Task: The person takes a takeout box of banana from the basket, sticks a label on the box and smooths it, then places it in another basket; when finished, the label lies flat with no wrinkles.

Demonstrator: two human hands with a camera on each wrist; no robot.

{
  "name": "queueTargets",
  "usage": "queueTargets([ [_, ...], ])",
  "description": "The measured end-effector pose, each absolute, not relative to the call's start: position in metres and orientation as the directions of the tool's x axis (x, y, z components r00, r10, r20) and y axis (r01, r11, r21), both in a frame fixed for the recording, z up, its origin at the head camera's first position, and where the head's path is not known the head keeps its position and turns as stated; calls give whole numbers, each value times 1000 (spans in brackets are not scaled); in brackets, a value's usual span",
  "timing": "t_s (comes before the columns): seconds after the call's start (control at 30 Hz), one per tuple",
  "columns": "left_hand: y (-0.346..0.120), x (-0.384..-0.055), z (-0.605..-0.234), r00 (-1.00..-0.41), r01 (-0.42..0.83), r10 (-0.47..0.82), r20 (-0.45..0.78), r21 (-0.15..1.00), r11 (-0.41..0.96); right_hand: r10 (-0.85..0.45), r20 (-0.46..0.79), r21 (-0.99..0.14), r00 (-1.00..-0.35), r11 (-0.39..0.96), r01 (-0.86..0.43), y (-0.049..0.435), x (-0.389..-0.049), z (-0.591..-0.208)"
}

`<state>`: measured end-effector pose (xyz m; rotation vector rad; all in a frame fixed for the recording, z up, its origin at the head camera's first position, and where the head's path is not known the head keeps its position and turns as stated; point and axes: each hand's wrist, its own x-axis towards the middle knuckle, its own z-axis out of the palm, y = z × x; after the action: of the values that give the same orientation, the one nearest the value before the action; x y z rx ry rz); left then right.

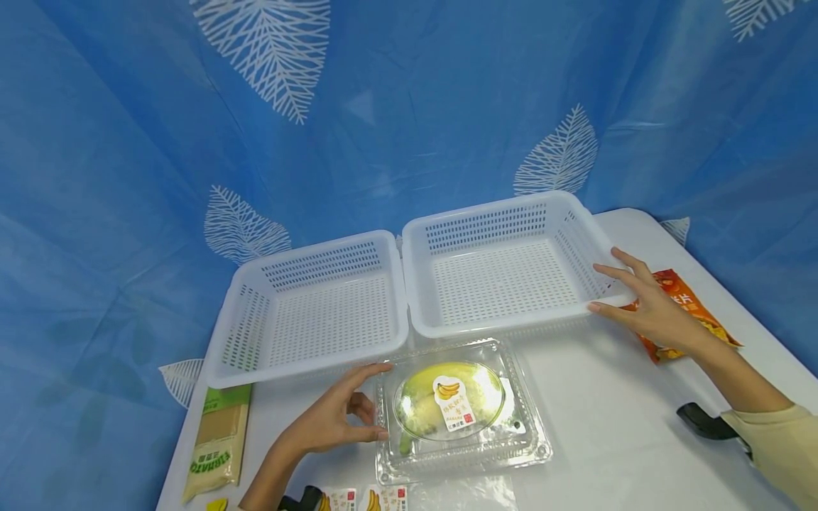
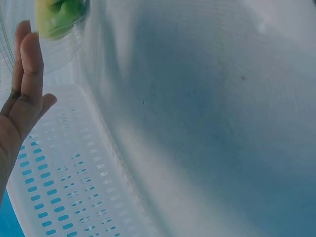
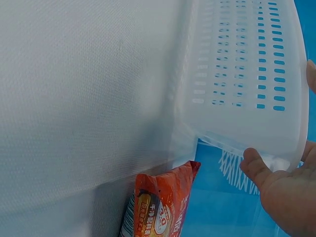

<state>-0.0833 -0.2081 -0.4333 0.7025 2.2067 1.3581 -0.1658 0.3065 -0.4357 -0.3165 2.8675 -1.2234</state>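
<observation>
Flat on the white table lies a clear plastic clamshell box [image 1: 527, 443] with a banana-picture label and yellow-green contents blurred by glare. My left hand [image 1: 326, 419] is at its left edge, thumb and index finger spread and extended toward the rim. In the left wrist view that hand [image 2: 24, 94] has nearly straight fingers. My right hand [image 1: 658, 312] is spread around the front right corner of the right white basket [image 1: 511, 324], fingertips at the rim. The right wrist view shows the thumb [image 3: 254, 165] outside the basket corner, while other fingers are partly hidden.
A second white basket [image 1: 307, 371] stands beside the first, on the left. An orange snack bag [image 1: 696, 305] lies under and beyond the right hand. A tan and green packet [image 1: 217, 440] lies at the left edge. Banana-picture labels [image 1: 386, 499] lie in front of the box.
</observation>
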Motion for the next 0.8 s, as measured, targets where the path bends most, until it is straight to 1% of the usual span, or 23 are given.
queueTargets([
  [0.17, -208, -82, -435, -748, 65, 643, -165, 946, 318, -187, 65, -720, -980, 672, -175, 306, -165, -435],
  [0.33, -205, -80, -433, -745, -37, 627, -230, 951, 306, -189, 65, -721, -980, 670, -177, 306, -165, -435],
  [0.67, -198, -70, -429, -799, -70, 549, -245, 945, 319, -186, 65, -709, -980, 683, -177, 306, -166, -437],
  [0.8, -197, -65, -426, -800, -104, 537, -269, 942, 318, -185, 65, -709, -981, 683, -176, 306, -166, -437],
])
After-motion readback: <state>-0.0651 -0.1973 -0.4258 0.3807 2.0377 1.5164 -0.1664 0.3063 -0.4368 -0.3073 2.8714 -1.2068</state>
